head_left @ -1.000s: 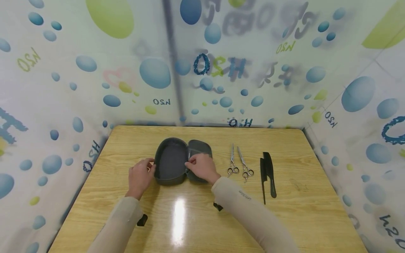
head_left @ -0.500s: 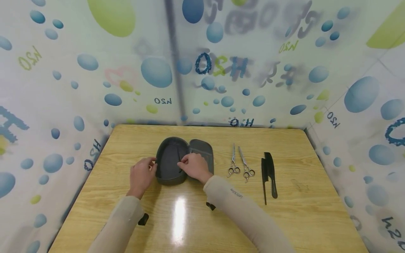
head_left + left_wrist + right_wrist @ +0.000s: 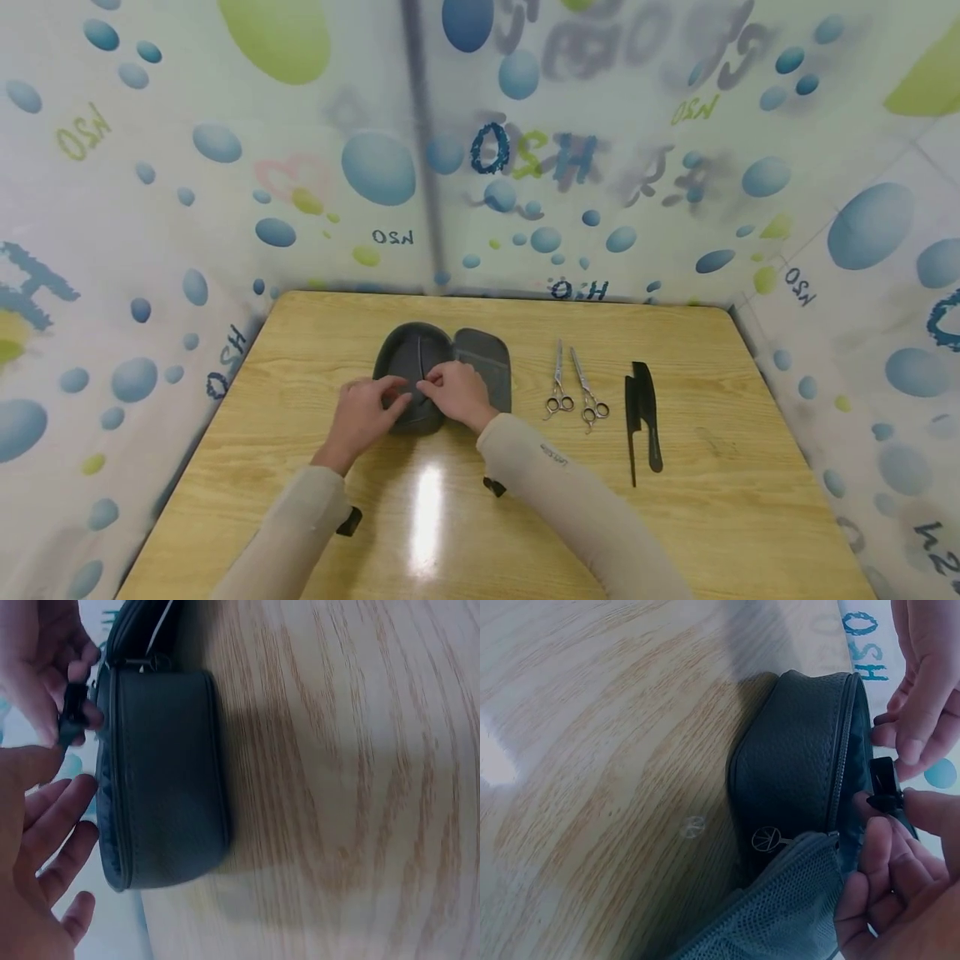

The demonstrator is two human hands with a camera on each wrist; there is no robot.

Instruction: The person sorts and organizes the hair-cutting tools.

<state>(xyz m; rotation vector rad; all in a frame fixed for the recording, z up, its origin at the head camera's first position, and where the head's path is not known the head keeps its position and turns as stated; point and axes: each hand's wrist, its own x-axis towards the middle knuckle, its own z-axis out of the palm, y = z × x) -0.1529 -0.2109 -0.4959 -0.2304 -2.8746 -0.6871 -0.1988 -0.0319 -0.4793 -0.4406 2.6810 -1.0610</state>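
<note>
Dark strap (image 3: 885, 776) has shifted inward over the open case (image 3: 787, 742), pinched in my right hand (image 3: 459, 393); my left hand (image 3: 363, 414) has come off the rim beside it, fingers loosely spread, contact unclear. I'd keep it untwisted.

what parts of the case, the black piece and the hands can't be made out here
Case: in the left wrist view its side wall hides the inside.
Black piece: in the right wrist view the right hand covers one end.
Mesh: cut off by the bottom edge, right wrist view.
Left hand: cut off by the left edge, left wrist view.
</note>
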